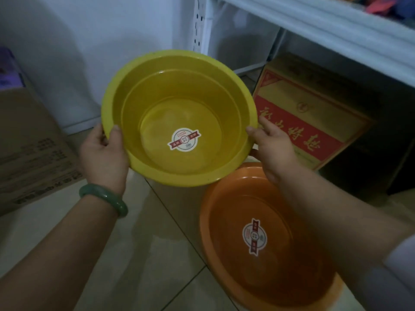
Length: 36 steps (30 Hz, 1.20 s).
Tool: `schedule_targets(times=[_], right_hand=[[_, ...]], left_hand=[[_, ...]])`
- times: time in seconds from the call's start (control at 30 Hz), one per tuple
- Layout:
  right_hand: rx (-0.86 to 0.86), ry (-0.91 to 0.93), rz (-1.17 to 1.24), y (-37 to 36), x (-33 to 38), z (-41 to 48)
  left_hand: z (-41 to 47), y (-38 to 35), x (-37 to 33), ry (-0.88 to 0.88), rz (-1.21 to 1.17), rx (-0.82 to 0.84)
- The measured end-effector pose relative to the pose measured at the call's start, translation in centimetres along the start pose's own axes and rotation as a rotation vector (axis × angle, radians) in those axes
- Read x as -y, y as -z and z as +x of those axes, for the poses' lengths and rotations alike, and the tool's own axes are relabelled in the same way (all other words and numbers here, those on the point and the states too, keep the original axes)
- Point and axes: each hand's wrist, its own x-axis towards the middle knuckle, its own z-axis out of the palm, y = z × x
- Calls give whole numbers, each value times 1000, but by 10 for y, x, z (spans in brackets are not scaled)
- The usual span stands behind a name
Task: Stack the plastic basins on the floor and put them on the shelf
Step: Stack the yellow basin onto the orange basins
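I hold a round yellow basin in the air above the tiled floor, tilted toward me, with a round sticker on its bottom. My left hand grips its left rim, thumb inside. My right hand grips the right rim. An orange basin with the same kind of sticker lies on the floor below and to the right, partly hidden by my right forearm. The white shelf runs across the upper right.
A red and yellow carton stands under the shelf on the right. A brown cardboard box sits at the left with a purple item on it. A white wall is behind. Beige floor tiles show between my arms.
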Motion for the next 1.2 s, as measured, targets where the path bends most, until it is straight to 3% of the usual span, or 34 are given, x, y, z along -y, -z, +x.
schedule_targets(times=[0.23,0.47,0.77,0.93,1.2], right_hand=[[-78,1,-53,56,22,-42],[-399,50,-252,119,8,-82],[-418,-58,-387,175,-33,-131],[-316,-161,-458,181,-58,-144],[-262,-140,-648,182,-89,-146]], left_hand=[[-42,-8,-47,-59,-16,122],[-104,-20,-55,-38,110,323],[-163,-23,-44,19,270,465],[-171,-18,-29,6,447,528],[-179,-19,0,-73,687,620]])
